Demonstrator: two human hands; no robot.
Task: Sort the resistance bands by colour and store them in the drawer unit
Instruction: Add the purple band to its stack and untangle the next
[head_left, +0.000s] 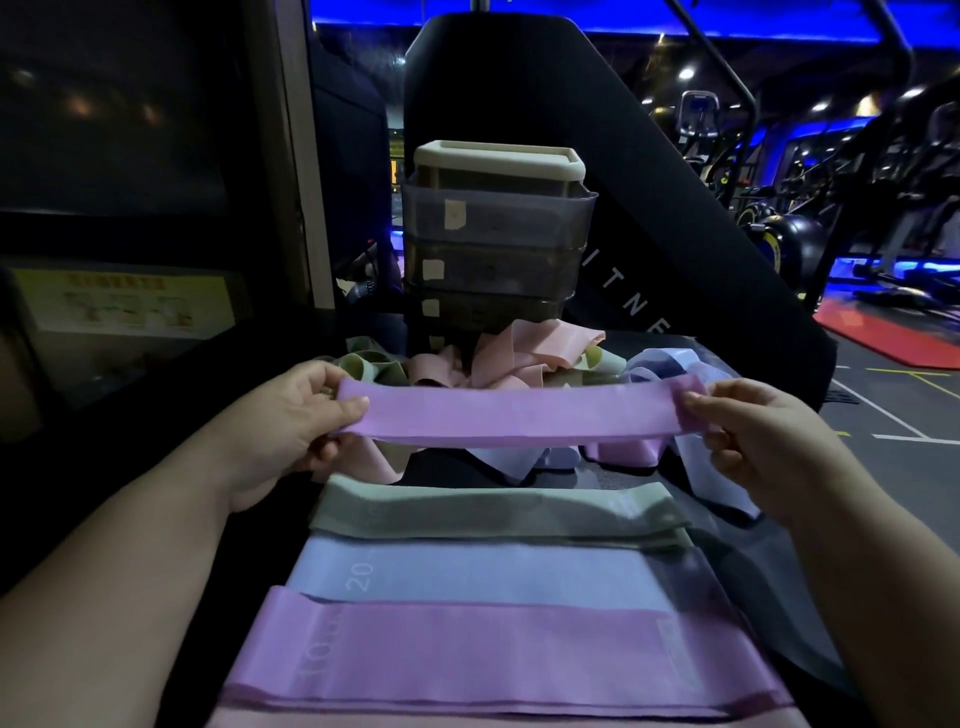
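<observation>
holding a purple band (509, 415) flat and level between them, the left hand (291, 421) and the right hand (758, 441) each pinch one end of it, thumb on top and the other fingers (727, 457) curled underneath. the band hangs in the air above the dark table (447, 470), in front of a loose pile of bands (519, 358) in pink, pale green and light blue that lies tangled at the foot of the drawer unit (493, 234). the unit stands upright at the far end of the table, a stack of smoky see-through drawers with small pale labels on their fronts and a cream top. its uppermost drawer sticks out a little further than those below.

nearer the person, sorted bands lie flat in rows across the table: a green band (493, 512) furthest away, then a light blue band (467, 571) marked 20, then a second purple band (493, 654) marked 10, each overlapping the next. the edge of a pink band (467, 722) shows at the bottom of the view. gym machines (779, 228) stand in blue light to the right.
</observation>
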